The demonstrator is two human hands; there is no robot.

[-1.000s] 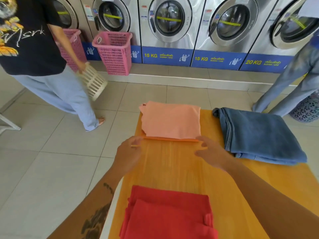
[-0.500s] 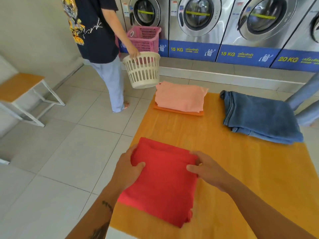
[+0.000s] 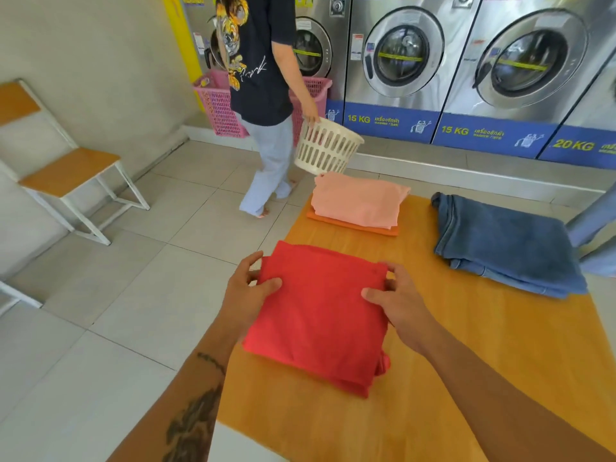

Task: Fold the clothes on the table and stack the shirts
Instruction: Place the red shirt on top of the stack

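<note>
A folded red shirt (image 3: 320, 315) is held over the near half of the wooden table (image 3: 500, 361). My left hand (image 3: 248, 291) grips its left edge and my right hand (image 3: 395, 300) grips its right edge, thumbs on top. Its far edge is raised; the near end rests on or close to the wood. At the table's far edge a folded peach shirt (image 3: 358, 201) lies on a folded orange shirt (image 3: 353, 225). Folded blue jeans (image 3: 503, 243) lie at the far right.
A person (image 3: 266, 95) stands beyond the table's far left corner holding a white laundry basket (image 3: 325, 148). Pink baskets (image 3: 216, 101) and washing machines (image 3: 400, 61) line the back wall. A chair (image 3: 70, 171) stands at the left wall. Another person's jeans-clad leg (image 3: 596, 225) is at the right edge.
My hands left the peach-and-orange stack, moved back to the red shirt and took hold of its sides, lifting its far edge. The person with the white basket walked toward the machines.
</note>
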